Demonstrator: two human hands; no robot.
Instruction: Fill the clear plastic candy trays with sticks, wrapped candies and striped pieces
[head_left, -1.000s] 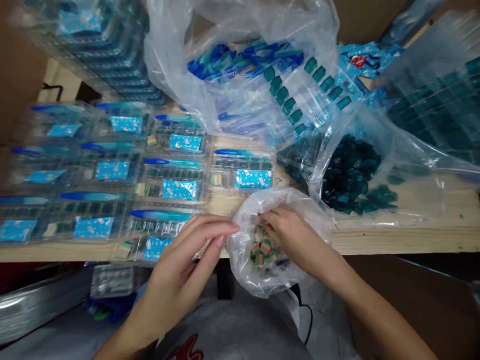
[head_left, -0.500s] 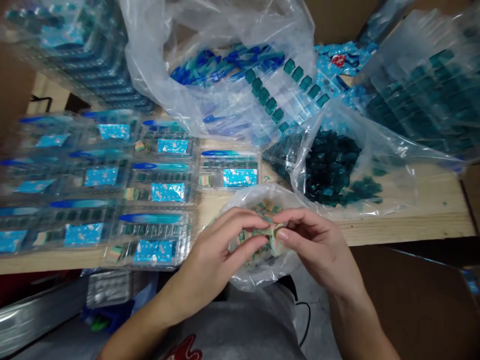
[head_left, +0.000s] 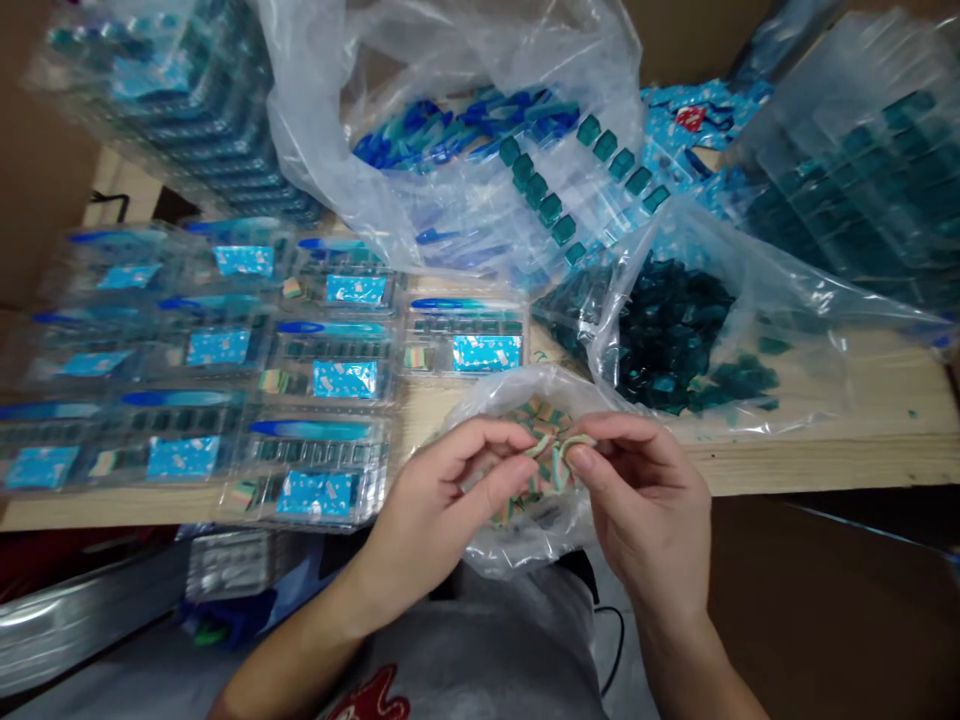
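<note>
My left hand and my right hand meet over a small clear plastic bag of striped multicoloured erasers at the table's front edge. Both hands pinch a small cluster of striped erasers between fingertips, pulling it apart just above the bag's mouth. To the left lie rows of clear blister packs, each holding a blue pen, dark green pieces, a striped eraser and a blue card. The nearest pack sits just left of my left hand.
A large clear bag of blue pens and trays of green pieces sits at the back. A bag of loose dark green pieces lies at right on the wooden table. Stacked packs stand back left.
My right hand came out of the small bag with striped erasers, and my left hand moved in to meet it. Both now pinch the erasers above the bag.
</note>
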